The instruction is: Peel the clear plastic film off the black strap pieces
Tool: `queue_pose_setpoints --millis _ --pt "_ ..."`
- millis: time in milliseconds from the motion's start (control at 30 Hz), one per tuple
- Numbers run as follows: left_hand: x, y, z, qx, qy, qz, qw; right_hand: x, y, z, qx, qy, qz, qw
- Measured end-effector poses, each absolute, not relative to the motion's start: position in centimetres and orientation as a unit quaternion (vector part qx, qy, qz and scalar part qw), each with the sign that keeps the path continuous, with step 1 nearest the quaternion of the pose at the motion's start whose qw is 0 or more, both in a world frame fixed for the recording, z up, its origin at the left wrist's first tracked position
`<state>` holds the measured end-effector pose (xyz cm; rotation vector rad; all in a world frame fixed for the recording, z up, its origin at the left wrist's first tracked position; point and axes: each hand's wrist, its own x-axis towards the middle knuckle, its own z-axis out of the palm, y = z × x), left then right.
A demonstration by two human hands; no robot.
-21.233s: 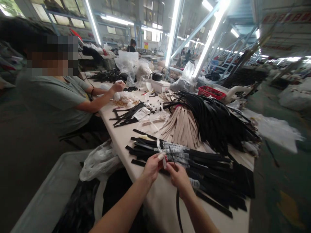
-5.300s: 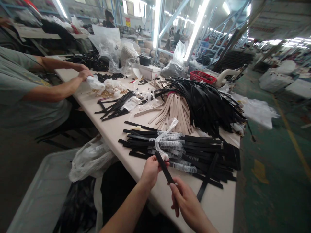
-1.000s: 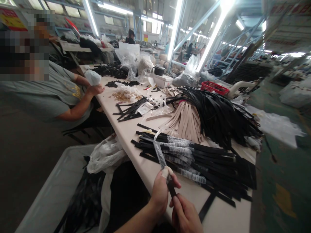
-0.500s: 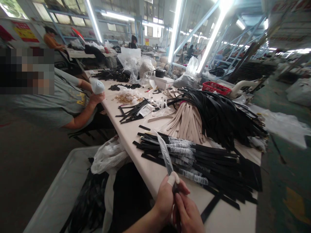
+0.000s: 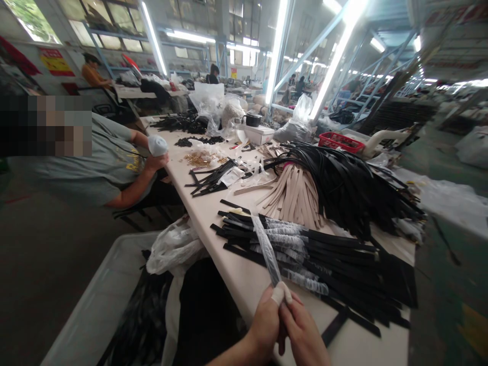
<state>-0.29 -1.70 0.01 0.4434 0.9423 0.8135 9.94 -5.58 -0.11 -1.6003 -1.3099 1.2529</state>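
My left hand (image 5: 268, 312), with white covers on its fingertips, is closed around a strap in a thin clear plastic sleeve (image 5: 266, 246). The sleeve points up and away from me, over the near ends of the pile. Pressed up against it, my right hand (image 5: 301, 325) pinches the lower part of the same strap, which the fingers mostly hide. Just beyond my hands lies a pile of flat black straps (image 5: 343, 264), several wrapped in crinkled clear plastic (image 5: 285, 236).
Behind the pile lie a large bundle of black straps (image 5: 343, 183) and beige strips (image 5: 295, 198). A red basket (image 5: 339, 142) stands at the back right. To the left, a co-worker (image 5: 125, 162) holds a pale roll (image 5: 157, 145). A bin of black pieces (image 5: 110, 264) sits below the table edge.
My hands have come closer together, and the left fingers have closed in on the sleeved strap. The whole view has shifted slightly.
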Motion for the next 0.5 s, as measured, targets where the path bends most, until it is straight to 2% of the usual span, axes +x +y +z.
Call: queue_pose_setpoints --millis 167,367,433,500 --pt "-1.5 0.4 1.4 0.206 0.373 0.531 0.733 10.2 -6.5 -1.5 -0.564 -0.506 0.606 0.241" --pt "0.2 -1.9 -1.0 0.188 0.418 0.42 0.783 9.9 -5.5 -1.6 -0.599 -0.485 0.532 0.349" --pt "0.0 -1.6 -1.6 0.198 0.411 0.411 0.789 10.0 -5.7 -2.3 -0.593 -0.466 0.569 0.328" --pt "-0.5 -0.4 -1.6 0.202 0.39 0.453 0.776 10.1 -6.2 -3.3 -0.58 -0.457 0.609 0.291"
